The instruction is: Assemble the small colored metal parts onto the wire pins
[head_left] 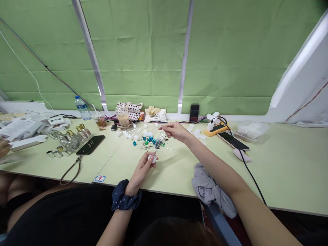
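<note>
My left hand (143,167), with a dark dotted scrunchie (125,196) at its wrist, grips a round white cap (152,158). From the cap a clear tube (155,147) rises at a slant over the table. At the tube's upper end, the fingers of my right hand (176,131) are pinched together; what lies between them is too small to make out. Just behind and left of the tube are small blue-green pieces (149,139), thin metal pins and several white caps (135,137) with clear stems.
Glass bottles (73,139) and a phone (91,145) lie on the left. A drink cup (123,118) and pouches stand at the back. Rightward are white caps (198,133), a yellow meter (216,129), another phone (233,140) and a black cable. Another person's hand (3,148) shows far left.
</note>
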`<state>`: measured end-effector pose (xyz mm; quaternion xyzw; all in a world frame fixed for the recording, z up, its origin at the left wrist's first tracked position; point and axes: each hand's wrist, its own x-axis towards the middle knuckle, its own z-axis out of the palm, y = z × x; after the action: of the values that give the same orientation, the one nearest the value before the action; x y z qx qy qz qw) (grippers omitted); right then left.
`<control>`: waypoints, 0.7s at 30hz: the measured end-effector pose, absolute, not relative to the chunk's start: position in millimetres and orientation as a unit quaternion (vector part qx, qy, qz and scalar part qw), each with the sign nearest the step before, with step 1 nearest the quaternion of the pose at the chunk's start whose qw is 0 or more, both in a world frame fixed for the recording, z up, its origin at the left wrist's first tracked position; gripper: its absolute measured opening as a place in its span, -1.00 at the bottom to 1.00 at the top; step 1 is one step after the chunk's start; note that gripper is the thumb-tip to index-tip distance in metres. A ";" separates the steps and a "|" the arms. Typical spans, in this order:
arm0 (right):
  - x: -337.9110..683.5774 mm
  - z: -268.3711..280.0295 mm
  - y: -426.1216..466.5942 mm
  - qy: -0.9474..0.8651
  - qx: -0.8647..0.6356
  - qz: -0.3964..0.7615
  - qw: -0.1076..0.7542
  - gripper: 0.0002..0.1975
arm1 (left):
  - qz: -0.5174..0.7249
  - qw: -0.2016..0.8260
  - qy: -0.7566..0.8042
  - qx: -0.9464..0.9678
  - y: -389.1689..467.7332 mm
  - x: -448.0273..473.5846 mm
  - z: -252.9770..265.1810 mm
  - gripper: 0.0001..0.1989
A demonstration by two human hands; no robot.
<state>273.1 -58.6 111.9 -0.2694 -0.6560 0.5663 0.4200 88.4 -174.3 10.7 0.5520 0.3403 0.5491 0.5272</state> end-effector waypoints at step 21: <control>285.5 37.4 -4.8 -0.855 -0.473 0.212 0.009 -0.82 | 0.598 0.503 0.452 0.430 -170.9 83.5 5.0 -0.54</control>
<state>285.5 -4.8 37.4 -0.4726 -0.8552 0.2124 0.0091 83.5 -170.9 5.0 0.4304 0.4524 0.5977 0.5029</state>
